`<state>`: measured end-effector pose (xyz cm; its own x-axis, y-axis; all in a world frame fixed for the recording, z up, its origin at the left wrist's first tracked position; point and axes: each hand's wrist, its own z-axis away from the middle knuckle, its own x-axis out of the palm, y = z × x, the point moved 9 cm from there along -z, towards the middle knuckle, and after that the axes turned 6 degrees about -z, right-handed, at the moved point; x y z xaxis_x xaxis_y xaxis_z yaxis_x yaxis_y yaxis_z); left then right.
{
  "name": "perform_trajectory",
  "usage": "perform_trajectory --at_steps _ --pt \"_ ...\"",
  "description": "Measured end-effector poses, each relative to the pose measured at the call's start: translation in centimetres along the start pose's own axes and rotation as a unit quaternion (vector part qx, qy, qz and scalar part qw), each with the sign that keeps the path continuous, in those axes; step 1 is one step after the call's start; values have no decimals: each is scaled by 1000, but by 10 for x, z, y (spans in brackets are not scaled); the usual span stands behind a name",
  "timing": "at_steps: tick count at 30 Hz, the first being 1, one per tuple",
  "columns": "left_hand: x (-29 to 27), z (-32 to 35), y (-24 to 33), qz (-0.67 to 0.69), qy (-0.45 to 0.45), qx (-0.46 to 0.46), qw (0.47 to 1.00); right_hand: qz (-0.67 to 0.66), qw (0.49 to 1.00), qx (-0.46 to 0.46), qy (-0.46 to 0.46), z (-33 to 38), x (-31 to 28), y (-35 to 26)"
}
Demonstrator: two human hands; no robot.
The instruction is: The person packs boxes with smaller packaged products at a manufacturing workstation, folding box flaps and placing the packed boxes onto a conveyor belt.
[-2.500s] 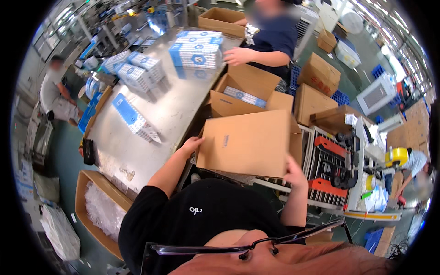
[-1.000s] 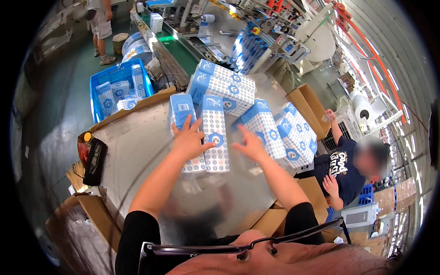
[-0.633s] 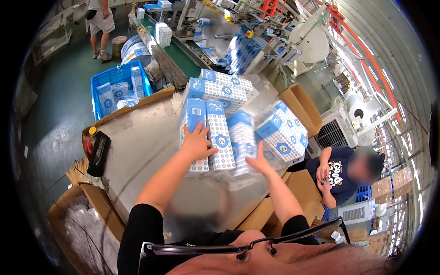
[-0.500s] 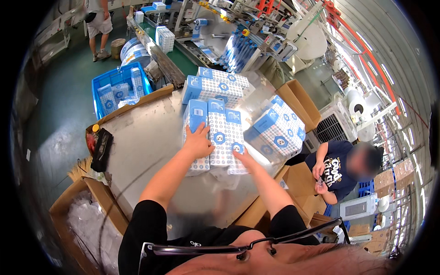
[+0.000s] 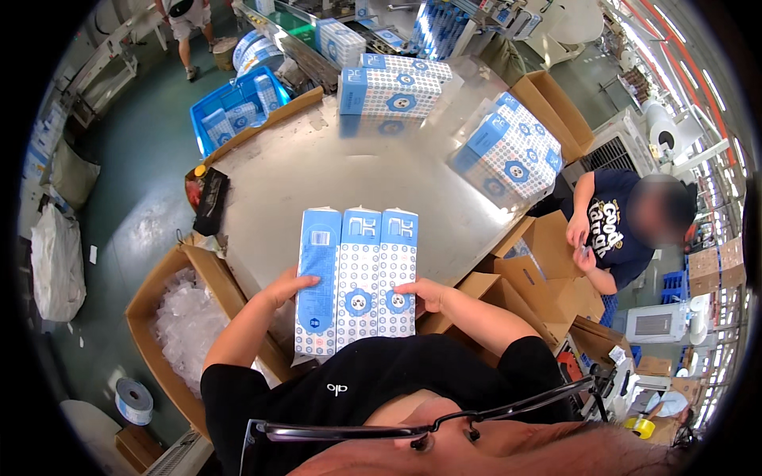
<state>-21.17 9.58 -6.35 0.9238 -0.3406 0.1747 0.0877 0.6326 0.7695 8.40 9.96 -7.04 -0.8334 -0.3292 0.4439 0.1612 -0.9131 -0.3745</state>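
Three long blue-and-white packs stand side by side close to my body, at the table's near edge. The left pack (image 5: 319, 262) shows a blue face with a barcode. On the middle pack (image 5: 359, 270) and the right pack (image 5: 398, 258) is a dotted pattern with a round badge. My left hand (image 5: 287, 287) presses the left pack's outer side, thumb over its front. My right hand (image 5: 427, 293) grips the right pack's outer side, thumb on its badge. Together my hands squeeze the row between them. The packs' lower ends meet my shirt.
On the metal table (image 5: 278, 182) stand a far stack of packs (image 5: 397, 87) and another stack (image 5: 516, 151) at the right. A carton of clear plastic bags (image 5: 186, 325) sits at the left. Open cartons (image 5: 540, 254) and a co-worker (image 5: 627, 222) are at the right.
The three packs have come from the middle of the table toward my body, held between both hands. My view has shifted, and the other stacks stay on the table.
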Motion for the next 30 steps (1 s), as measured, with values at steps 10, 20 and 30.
perform_trajectory --at_steps 10,20,30 --pt "86 68 128 -183 67 298 934 175 847 -493 97 137 -1 -58" --pt "357 37 155 -358 -177 237 886 458 605 -564 325 490 -51 -5" --pt "271 -43 78 -165 138 268 939 421 771 -175 444 348 -268 156"
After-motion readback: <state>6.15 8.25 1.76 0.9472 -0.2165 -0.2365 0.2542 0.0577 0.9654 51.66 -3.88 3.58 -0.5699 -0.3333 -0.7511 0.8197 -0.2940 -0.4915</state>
